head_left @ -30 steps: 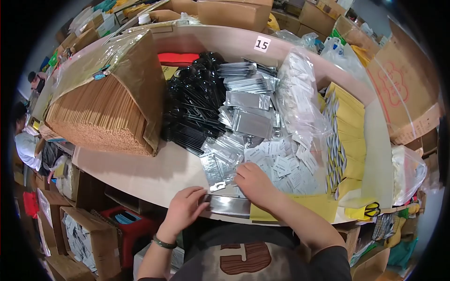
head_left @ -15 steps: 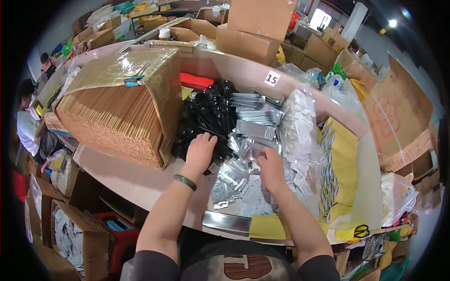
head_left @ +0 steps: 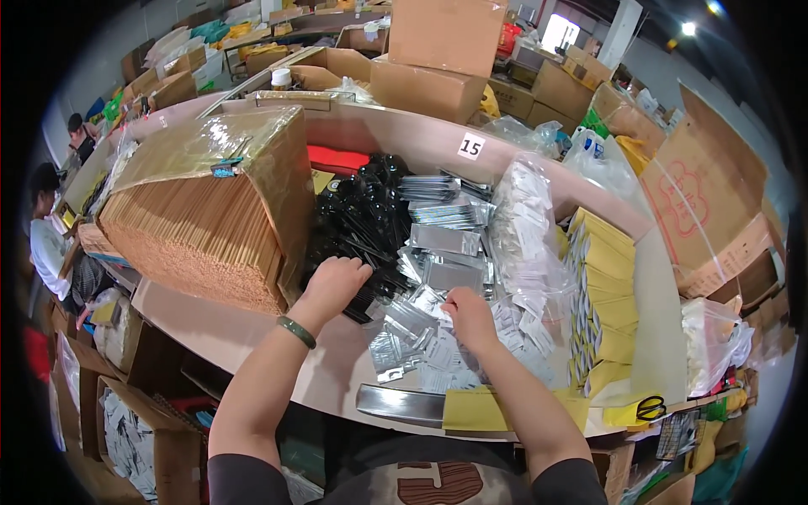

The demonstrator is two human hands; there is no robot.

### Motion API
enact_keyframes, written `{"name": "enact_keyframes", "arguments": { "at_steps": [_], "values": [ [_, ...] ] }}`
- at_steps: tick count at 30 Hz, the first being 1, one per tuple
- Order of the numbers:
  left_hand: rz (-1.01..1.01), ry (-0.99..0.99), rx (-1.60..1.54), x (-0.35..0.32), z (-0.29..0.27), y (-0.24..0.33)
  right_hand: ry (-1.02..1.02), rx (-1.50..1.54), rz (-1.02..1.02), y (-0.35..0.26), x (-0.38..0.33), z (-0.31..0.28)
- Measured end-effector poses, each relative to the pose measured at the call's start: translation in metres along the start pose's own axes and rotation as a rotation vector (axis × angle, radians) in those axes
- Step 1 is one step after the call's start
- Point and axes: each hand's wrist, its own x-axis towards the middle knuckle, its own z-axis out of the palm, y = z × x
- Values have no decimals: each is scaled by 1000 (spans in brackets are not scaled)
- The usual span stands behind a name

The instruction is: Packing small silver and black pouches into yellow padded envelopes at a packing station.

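The fingers of my left hand [head_left: 334,286] are bent downward, close together, their tips over the near end of the black utensils [head_left: 358,223]; whether they pinch a handle I cannot tell. A second ago this hand was at the metal strip [head_left: 401,406], which now lies well below its fingertips, toward my body. Half a second ago it reached a little farther into the black heap; it has since drawn back slightly.

My right hand [head_left: 471,320] has its fingers curled in, thumb and forefinger near each other, at the shiny small packets; I cannot tell whether anything is caught between them. Half a second ago these fingertips were farther up, at the flat silver packets [head_left: 454,274], which now lie just beyond them.

Right of these fingers are the white sachets [head_left: 536,334], and beyond those a clear bag [head_left: 523,231] of white pieces. Farther right stand the yellow envelopes [head_left: 608,295] in their row. Below my right fingers, partly under my forearm, is a yellow sheet [head_left: 471,411]. Left of my left fingers stands the big wrapped bundle of wooden sticks [head_left: 189,240].
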Motion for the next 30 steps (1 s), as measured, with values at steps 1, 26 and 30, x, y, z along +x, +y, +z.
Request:
{"name": "enact_keyframes", "arguments": {
  "at_steps": [1,26,30],
  "values": [
    [-69,49,-67,-6,-2,3,41,-24,10,-2,-3,3],
    [-531,258,-931,-120,2,176,-81,-75,-294,-99,-119,2],
    [-415,175,-912,-137,-1,165,-26,22,-134,-79,-151,-37]
  ]
}}
